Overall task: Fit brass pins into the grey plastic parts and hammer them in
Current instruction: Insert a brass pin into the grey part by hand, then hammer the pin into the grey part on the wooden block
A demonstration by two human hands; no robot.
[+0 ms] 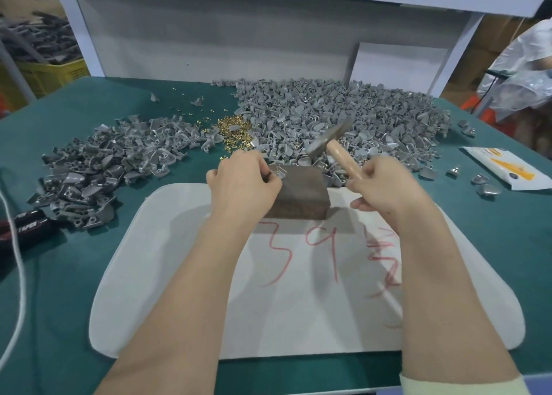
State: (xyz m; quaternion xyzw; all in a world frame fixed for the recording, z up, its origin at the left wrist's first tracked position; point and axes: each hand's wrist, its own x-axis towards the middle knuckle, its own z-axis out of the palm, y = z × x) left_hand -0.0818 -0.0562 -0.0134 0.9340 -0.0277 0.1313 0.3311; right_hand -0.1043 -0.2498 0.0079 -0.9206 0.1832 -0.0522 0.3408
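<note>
Crowding behind the block lie grey parts and brass pins.

Left hand and right hand bare. Left forearm uncovered right up to the near edge. Right forearm uncovered; pale cream sleeve, soft rounded edge, at near right corner.

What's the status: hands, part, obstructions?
Left hand pinches grey part on brown block. Right hand grips hammer, head raised. Nothing between hammer and part.
</note>
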